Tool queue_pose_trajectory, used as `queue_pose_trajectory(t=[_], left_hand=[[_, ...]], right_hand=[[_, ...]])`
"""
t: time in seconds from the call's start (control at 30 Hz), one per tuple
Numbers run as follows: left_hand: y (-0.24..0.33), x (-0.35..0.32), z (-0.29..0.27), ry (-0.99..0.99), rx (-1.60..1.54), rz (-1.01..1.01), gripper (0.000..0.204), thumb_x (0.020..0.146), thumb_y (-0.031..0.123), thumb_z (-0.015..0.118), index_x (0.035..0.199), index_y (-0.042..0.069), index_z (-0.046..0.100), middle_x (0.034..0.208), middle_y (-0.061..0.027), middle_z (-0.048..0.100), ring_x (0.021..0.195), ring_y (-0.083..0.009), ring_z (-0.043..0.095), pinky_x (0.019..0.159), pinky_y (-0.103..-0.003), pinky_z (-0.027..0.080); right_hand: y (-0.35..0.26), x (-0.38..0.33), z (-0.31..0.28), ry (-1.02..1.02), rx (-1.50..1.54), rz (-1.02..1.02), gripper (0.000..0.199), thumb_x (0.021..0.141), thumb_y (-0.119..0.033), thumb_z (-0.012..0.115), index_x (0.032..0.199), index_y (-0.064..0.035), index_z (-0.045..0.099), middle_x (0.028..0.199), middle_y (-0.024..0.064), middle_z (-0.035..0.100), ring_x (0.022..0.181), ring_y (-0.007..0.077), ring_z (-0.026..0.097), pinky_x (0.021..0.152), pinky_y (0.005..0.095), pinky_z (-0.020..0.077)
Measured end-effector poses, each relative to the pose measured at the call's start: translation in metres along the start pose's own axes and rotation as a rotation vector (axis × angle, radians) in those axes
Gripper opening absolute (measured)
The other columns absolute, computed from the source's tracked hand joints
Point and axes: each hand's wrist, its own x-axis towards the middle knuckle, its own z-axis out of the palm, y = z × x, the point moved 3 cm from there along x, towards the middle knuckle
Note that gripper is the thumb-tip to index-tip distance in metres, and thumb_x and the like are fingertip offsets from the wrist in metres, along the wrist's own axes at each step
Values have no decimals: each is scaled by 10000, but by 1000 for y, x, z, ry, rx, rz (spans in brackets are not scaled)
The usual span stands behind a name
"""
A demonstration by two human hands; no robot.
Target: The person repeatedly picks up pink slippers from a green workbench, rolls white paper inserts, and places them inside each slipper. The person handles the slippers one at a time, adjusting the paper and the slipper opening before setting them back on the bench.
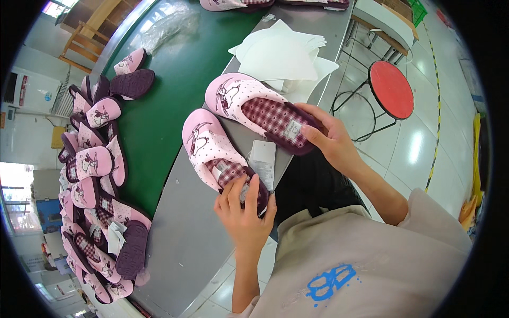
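Two pink slippers with dark spots, a drawn figure on the upper and plaid insoles lie side by side over the grey metal table edge. My right hand (330, 139) grips the heel of the right slipper (249, 98), thumb on the insole by a small label. Over the heel of the left slipper (204, 143) lies my left hand (245, 212), its fingers curled onto the insole. A white tag (263, 159) rests between the two slippers near their heels. Just beyond the right slipper is a stack of white star-shaped paper sheets (281, 50).
A long heap of similar slippers (95, 161) fills the left side of the green tabletop (154, 127). Clear plastic film (169, 29) lies at the far side. More slippers (233, 4) sit at the top edge. A red round stool (391, 90) stands on the tiled floor to the right.
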Motion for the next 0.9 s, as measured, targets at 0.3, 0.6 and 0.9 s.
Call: queue_pose_trajectory(t=[0.3, 0.6, 0.9], left_hand=[[5, 2, 6, 58, -49, -5, 552, 772, 216, 868, 1298, 122, 728, 1339, -81, 647, 1228, -321, 575, 1061, -477, 383], [21, 11, 15, 113, 121, 13, 535, 758, 177, 841, 1280, 120, 739, 1209, -68, 621, 1099, -278, 579, 989, -454, 393], [26, 33, 28, 81, 278, -76, 406, 767, 230, 834, 1148, 120, 750, 1049, -54, 544, 925, -270, 558, 816, -432, 406]], right_hand=[[-46, 39, -26, -33, -1018, -285, 305, 1001, -358, 692, 1175, -120, 768, 686, 115, 682, 623, 275, 673, 628, 423, 518], [-37, 165, -62, -119, -1272, -765, 468, 953, -421, 728, 1282, -89, 722, 1305, 108, 666, 1178, 303, 628, 1010, 422, 510], [-51, 193, -55, -358, -1325, -496, 593, 934, -452, 768, 1379, -77, 651, 1433, 126, 587, 1308, 327, 556, 1093, 448, 481]])
